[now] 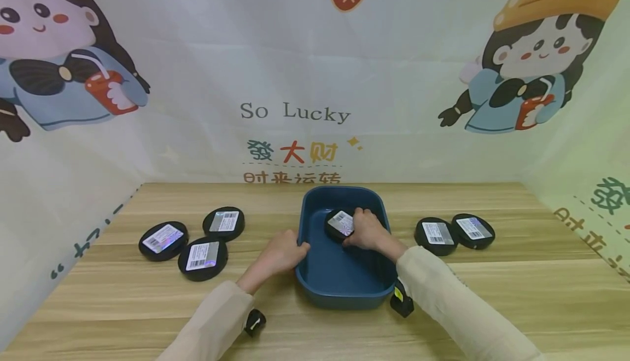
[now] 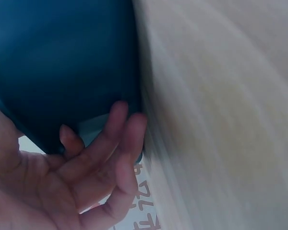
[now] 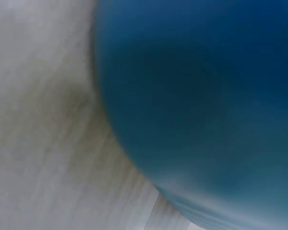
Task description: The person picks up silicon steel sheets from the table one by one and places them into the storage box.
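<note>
A deep blue plastic bin with rounded corners stands on the table. My left hand grips its left side, thumb over the rim; in the left wrist view the fingers lie against the outer wall. Inside the bin, towards the back, is a black round disc-shaped item with a white barcode label. My right hand reaches over the right rim and pinches this disc by its right side. Only the bin's outer wall and the table show in the right wrist view; the hand is hidden there.
Left of the bin lie three similar labelled black discs close together. Two more discs lie to the right, side by side. A printed cloth backdrop rises behind the wooden table and along both sides.
</note>
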Demonstrator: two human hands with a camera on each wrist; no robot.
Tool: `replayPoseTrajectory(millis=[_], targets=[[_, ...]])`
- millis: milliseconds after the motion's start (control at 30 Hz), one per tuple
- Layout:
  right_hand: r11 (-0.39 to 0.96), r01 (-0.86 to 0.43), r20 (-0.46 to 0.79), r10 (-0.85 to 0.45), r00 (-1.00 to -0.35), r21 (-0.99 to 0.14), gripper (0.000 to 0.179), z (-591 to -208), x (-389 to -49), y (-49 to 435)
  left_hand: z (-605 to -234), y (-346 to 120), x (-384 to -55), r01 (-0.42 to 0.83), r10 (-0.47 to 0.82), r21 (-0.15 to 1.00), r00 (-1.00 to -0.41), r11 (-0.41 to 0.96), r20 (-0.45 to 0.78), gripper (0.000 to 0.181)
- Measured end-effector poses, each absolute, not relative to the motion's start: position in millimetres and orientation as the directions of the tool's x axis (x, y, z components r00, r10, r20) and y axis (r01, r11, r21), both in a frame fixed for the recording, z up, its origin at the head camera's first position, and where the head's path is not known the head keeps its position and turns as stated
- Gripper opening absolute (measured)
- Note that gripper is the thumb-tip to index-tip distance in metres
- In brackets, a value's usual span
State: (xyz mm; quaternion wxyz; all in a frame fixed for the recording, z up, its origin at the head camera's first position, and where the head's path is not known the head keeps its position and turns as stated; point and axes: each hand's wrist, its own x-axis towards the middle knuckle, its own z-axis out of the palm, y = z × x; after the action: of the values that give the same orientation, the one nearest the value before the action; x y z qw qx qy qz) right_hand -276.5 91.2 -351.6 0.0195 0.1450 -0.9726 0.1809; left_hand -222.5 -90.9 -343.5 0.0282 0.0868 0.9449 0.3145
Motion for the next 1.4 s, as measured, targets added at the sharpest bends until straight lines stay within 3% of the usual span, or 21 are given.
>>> replayPoseTrajectory(millis=[333,667,900,1067,1400], targets=[[0.895,-0.279,0.086,-0.266,-0.960,-0.348,0.057,-349,-266,91,-347,-91,-224,0.127,0.163,0.595,-0.987,0.794,-0.008,0.033],[0.873,-0.333,0.109,-0.315,-0.943,-0.356,0.075,-335,-252,94,-349,-90,-225,0.117,0.147,0.578,-0.989,0.807,-0.005,0.031],[0.790,-0.441,0.268,-0.356,-0.895,-0.426,0.063,-324,-242,106,-348,-89,-225,0.128,0.156,0.545,-0.988,0.829,-0.005,0.029],[0.720,-0.461,0.307,-0.347,-0.886,-0.519,0.055,-315,-236,120,-348,-89,-226,0.135,0.162,0.537,-0.987,0.833,-0.004,0.027],[0.703,-0.503,0.433,-0.298,-0.851,-0.503,0.045,-316,-229,149,-345,-88,-225,0.114,0.158,0.562,-0.987,0.819,-0.030,0.027]])
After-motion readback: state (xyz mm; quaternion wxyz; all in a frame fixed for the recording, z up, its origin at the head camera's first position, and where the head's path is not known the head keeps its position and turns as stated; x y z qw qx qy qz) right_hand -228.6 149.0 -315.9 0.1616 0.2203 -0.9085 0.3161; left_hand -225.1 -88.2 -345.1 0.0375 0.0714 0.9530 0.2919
